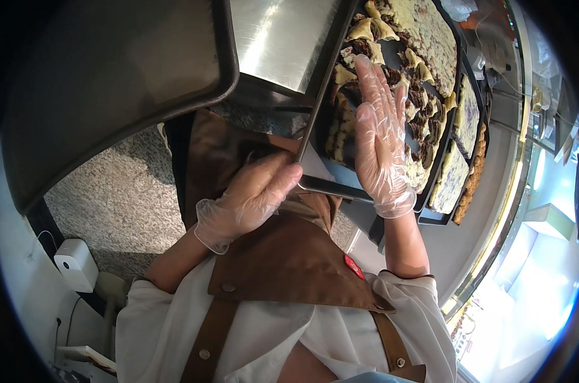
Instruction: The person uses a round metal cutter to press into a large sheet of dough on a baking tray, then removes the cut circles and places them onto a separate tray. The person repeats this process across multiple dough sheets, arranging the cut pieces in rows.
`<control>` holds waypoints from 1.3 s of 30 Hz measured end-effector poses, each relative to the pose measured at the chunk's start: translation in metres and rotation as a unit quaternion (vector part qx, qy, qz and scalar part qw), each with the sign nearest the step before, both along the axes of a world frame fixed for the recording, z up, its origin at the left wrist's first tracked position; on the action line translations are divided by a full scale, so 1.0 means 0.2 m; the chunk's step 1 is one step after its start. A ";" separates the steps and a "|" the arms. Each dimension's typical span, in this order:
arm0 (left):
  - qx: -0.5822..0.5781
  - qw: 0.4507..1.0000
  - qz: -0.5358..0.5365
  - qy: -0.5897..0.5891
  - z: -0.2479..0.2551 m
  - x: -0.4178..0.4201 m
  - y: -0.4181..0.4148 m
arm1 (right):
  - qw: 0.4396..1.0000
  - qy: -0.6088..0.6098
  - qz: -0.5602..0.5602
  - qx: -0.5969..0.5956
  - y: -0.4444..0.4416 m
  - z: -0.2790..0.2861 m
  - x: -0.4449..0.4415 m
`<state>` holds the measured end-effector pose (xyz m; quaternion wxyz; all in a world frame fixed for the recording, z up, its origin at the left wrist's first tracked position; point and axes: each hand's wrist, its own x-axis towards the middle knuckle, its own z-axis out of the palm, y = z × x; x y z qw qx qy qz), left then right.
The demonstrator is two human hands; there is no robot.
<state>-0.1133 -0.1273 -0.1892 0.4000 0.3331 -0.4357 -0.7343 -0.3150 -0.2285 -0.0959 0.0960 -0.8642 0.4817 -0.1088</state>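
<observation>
My right hand (383,143), in a clear plastic glove, is stretched flat over a dark baking tray (337,189). Its fingers point away from me, the thumb lies to the left, and nothing shows in its grasp. Around it sit cut pieces of layered pastry (419,129), pale yellow with dark filling. Some lie tipped on their sides; the hand covers part of them. An uncut, speckled pastry slab (428,43) fills the tray's far right. My gloved left hand (251,191) is at the tray's near left rim, thumb against the edge; whether its fingers grip underneath is hidden.
A large dark metal tray (122,62) juts in at upper left beside a shiny steel surface (280,43). Further right, another tray bears speckled slabs (450,177) and a row of brown baked goods (471,177). A curved glass display edge (514,186) bounds the right side.
</observation>
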 end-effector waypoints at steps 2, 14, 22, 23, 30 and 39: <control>0.023 0.999 -0.022 -0.018 0.01 0.02 0.00 | 1.000 0.007 -0.002 0.004 0.00 0.00 0.01; -0.011 1.000 0.012 -0.010 0.04 0.01 -0.04 | 0.999 0.032 0.002 0.023 -0.02 -0.01 0.02; -0.018 0.999 0.011 -0.048 0.03 0.01 -0.03 | 0.999 0.021 0.001 0.045 -0.04 -0.01 0.01; -0.027 0.997 0.009 -0.072 0.04 0.02 -0.03 | 0.999 0.024 -0.006 0.037 -0.05 0.00 -0.01; 0.127 0.965 -0.045 -0.225 0.05 -0.01 -0.01 | 0.997 -0.019 -0.046 0.054 -0.03 -0.09 -0.02; 0.086 0.989 -0.055 -0.107 -0.10 0.06 -0.03 | 0.999 -0.007 -0.043 0.025 -0.03 -0.10 0.01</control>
